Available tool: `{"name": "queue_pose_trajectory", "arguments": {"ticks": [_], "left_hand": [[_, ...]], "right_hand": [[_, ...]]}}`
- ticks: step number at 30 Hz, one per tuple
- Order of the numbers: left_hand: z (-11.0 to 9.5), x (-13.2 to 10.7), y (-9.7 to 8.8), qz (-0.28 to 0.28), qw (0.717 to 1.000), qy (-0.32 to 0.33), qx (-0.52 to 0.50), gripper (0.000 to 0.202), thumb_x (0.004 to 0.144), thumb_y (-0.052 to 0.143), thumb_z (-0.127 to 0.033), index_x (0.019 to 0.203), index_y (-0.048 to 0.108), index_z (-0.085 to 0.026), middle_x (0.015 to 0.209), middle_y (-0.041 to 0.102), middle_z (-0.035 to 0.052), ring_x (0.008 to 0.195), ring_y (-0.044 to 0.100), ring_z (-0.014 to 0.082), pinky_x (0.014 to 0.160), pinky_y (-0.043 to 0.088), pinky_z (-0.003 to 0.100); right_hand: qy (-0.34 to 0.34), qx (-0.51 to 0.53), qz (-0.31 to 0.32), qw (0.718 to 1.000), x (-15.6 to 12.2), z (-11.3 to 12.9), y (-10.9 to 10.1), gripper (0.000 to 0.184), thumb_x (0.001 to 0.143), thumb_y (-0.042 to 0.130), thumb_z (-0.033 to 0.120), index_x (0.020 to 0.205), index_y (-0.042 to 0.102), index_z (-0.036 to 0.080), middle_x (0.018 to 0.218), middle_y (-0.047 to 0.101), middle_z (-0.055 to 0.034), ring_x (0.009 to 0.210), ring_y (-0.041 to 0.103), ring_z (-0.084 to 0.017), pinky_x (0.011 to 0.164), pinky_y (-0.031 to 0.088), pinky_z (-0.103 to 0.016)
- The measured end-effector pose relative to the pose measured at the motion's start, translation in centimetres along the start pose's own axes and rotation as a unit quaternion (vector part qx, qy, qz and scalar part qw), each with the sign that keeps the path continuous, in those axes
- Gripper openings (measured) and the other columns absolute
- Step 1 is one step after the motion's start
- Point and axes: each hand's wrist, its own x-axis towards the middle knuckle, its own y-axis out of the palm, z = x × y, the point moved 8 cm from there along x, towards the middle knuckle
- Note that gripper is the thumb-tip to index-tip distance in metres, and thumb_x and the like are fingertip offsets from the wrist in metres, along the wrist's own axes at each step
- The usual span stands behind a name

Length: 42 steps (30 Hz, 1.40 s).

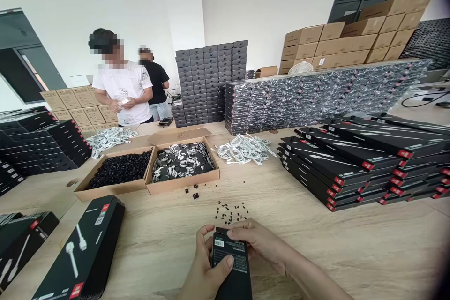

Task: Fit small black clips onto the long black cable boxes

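A slim black cable box [232, 269] with white print and a barcode sticker is between my hands at the table's front. My left hand [211, 267] wraps its left side, thumb across the printed face. At the far end, my right hand [258, 243] grips the box by its top edge, thumb pressed near a short flap. Just beyond my fingers, several tiny black pieces [231, 212] are scattered on the wood. A few small black clips [195, 195] lie farther off. What is inside the box is hidden.
Stacked black cable boxes [326, 159] stand at right, more packaging [84, 248] at left. Open cartons hold black clips [119, 168] and round black-and-white pieces [183, 161]. White cables [244, 149] lie behind. Across the table, a person [123, 86] holds something white; another person [156, 79] stands behind.
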Motion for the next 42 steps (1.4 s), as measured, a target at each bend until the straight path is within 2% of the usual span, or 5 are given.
{"name": "queue_pose_trajectory", "arguments": {"ticks": [6,17,21,33,42], "left_hand": [[0.4,0.0,0.1,0.011,1.000,-0.006,-0.013,0.072,0.073,0.073,-0.046,0.122,0.024,-0.027,0.113,0.061,0.0111,0.091,0.064,0.0230,0.082,0.051,0.041],[-0.8,-0.1,-0.3,-0.022,0.999,0.031,-0.007,0.064,0.073,0.072,-0.048,0.124,0.039,-0.026,0.114,0.064,0.0117,0.102,0.061,0.0261,0.088,0.046,0.039],[-2.2,-0.1,-0.1,-0.021,0.998,0.064,-0.012,0.053,0.075,0.072,-0.045,0.117,0.047,-0.024,0.114,0.065,0.0100,0.105,0.059,0.0232,0.091,0.045,0.035],[-2.2,0.5,-2.6,-0.147,0.986,0.057,-0.062,0.043,0.069,0.075,-0.049,0.095,0.051,-0.023,0.081,0.067,0.0003,0.067,0.062,0.0152,0.061,0.050,0.027],[-1.4,1.1,-5.5,-0.222,0.963,-0.003,-0.155,0.042,0.061,0.085,-0.034,0.086,0.054,-0.020,0.066,0.071,-0.0006,0.055,0.062,0.0128,0.053,0.050,0.023]], "right_hand": [[-0.029,-0.047,-0.041,0.998,1.2,-0.6,-0.7,0.025,0.072,0.063,0.031,0.084,0.079,0.017,0.068,0.071,-0.0017,0.063,0.057,-0.017,0.055,0.039,-0.025],[-0.118,-0.138,-0.124,0.976,-0.5,1.1,0.3,0.034,0.084,0.048,0.033,0.104,0.074,0.022,0.120,0.066,-0.0056,0.120,0.050,-0.029,0.107,0.030,-0.044],[-0.213,-0.220,-0.028,0.952,-1.7,3.6,2.7,0.033,0.082,0.052,0.021,0.110,0.069,0.026,0.118,0.063,-0.0055,0.114,0.053,-0.027,0.102,0.036,-0.041],[-0.185,-0.105,-0.054,0.976,-0.5,1.9,2.0,0.029,0.089,0.053,0.051,0.098,0.057,0.024,0.074,0.051,0.0037,0.066,0.047,-0.014,0.059,0.038,-0.025],[-0.125,0.029,-0.048,0.991,0.8,0.6,0.6,0.053,0.085,0.050,0.065,0.120,0.058,0.026,0.091,0.065,-0.0024,0.091,0.061,-0.023,0.085,0.047,-0.037]]}}
